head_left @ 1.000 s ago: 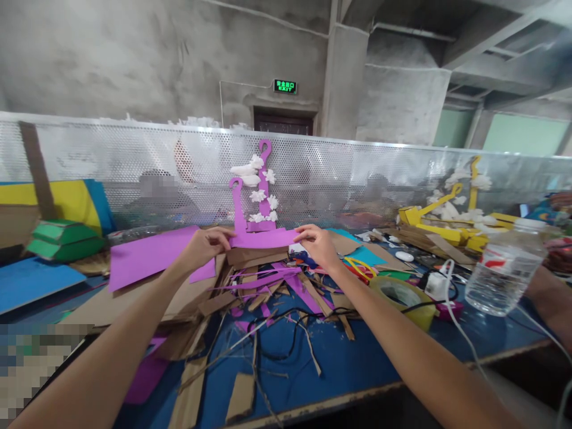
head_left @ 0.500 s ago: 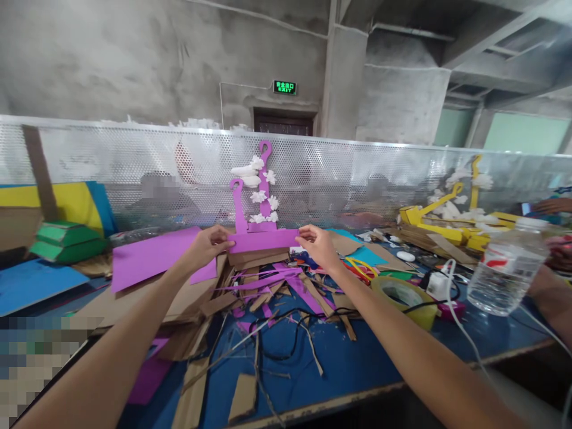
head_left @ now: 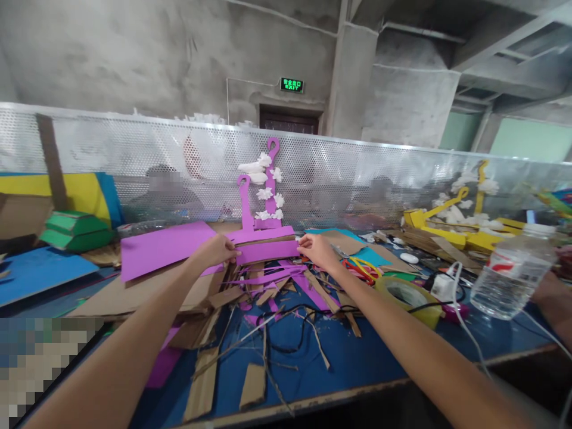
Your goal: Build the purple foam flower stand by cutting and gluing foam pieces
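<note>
A purple strip [head_left: 268,252] with brown cardboard edges is held level at its two ends. My left hand [head_left: 217,250] pinches its left end, and my right hand [head_left: 316,249] pinches its right end. Just behind the strip stands a purple hooked piece [head_left: 271,199] with white fluffy tufts on it, beside a shorter purple hook [head_left: 245,202]. Left of my left hand lies a large purple sheet [head_left: 163,250] on brown cardboard. Purple and brown scraps [head_left: 308,286] are heaped below the strip.
At the right are a tape roll [head_left: 409,298], a water bottle [head_left: 512,271], cables and a yellow hooked model [head_left: 465,229]. A green box [head_left: 78,229] and blue sheet [head_left: 47,274] lie left. A perforated metal screen [head_left: 339,173] runs behind.
The strip has come lower and apart from the hooked model's base, and now shows a cardboard edge along its top. Both hands still hold its ends. The view has shifted slightly.
</note>
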Motion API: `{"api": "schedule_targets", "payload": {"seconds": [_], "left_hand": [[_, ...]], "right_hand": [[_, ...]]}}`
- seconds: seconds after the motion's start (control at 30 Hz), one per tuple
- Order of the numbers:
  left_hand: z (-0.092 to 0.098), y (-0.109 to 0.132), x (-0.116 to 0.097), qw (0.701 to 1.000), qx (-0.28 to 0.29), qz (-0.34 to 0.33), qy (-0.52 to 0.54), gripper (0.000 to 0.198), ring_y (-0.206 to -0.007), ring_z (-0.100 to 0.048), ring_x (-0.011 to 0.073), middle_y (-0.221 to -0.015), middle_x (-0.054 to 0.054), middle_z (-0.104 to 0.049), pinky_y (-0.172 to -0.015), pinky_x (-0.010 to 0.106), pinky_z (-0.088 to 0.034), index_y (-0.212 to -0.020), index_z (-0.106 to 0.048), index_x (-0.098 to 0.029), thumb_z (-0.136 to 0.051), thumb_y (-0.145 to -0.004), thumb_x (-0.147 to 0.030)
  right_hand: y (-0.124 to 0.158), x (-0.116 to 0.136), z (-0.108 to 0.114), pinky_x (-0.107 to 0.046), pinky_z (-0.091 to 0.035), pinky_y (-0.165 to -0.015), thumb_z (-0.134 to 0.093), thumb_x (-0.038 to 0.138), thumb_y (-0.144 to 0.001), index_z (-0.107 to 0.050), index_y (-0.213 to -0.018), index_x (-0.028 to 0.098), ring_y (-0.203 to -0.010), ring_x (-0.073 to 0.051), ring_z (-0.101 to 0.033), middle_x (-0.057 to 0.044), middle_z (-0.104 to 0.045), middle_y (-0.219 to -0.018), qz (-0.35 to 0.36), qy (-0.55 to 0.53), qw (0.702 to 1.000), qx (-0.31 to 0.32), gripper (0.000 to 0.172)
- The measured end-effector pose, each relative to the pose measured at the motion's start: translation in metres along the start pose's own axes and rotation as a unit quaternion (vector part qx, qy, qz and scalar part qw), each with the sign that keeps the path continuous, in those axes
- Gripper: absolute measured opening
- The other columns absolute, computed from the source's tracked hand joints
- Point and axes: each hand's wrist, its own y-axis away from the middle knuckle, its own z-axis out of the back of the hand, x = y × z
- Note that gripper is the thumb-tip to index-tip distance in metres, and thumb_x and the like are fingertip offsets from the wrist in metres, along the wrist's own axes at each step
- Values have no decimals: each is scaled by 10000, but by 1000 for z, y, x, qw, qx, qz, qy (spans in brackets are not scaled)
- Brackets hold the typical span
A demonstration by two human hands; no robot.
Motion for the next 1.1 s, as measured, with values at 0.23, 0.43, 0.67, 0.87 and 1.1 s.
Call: {"api": "schedule_targets", "payload": {"seconds": [0.23,0.43,0.67,0.87,1.1], "left_hand": [[2,3,-2,997,-45,27,-65,367,-569,-640,190,-619,30,-731,-549,278,-379,-592,-742,-235,-623,-766,-536],[-2,5,1,994,-52,53,-84,387,-601,-659,214,-613,47,-727,-577,290,-385,-580,-728,-246,-595,-797,-538],[-5,4,4,996,-54,31,-64,379,-614,-675,210,-631,46,-733,-581,273,-395,-601,-721,-250,-600,-786,-557],[-4,4,6,995,-60,27,-78,389,-618,-672,212,-654,45,-746,-568,273,-383,-620,-732,-258,-586,-795,-573],[-3,5,2,994,-64,30,-89,372,-619,-666,213,-687,45,-755,-567,274,-375,-628,-723,-255,-584,-803,-553]], "right_hand": [[-19,1,1,-271,-532,-660,-726,171,-719,-687,-786,174,-713,-183,-702,-46,-746,-765,-3,24,1000,5,78],[-21,-5,-9,-263,-525,-650,-691,186,-731,-675,-778,162,-692,-175,-692,-42,-730,-747,3,9,1000,-3,56],[-19,-4,-8,-291,-516,-715,-696,215,-770,-682,-772,179,-749,-196,-699,-48,-737,-779,36,70,997,-26,39],[-24,-10,-12,-281,-531,-705,-700,181,-784,-680,-810,189,-749,-192,-714,-38,-746,-786,31,48,998,-24,34],[-23,-9,-10,-282,-538,-713,-692,153,-784,-696,-838,186,-749,-188,-714,-42,-756,-803,36,49,998,-23,64]]}}
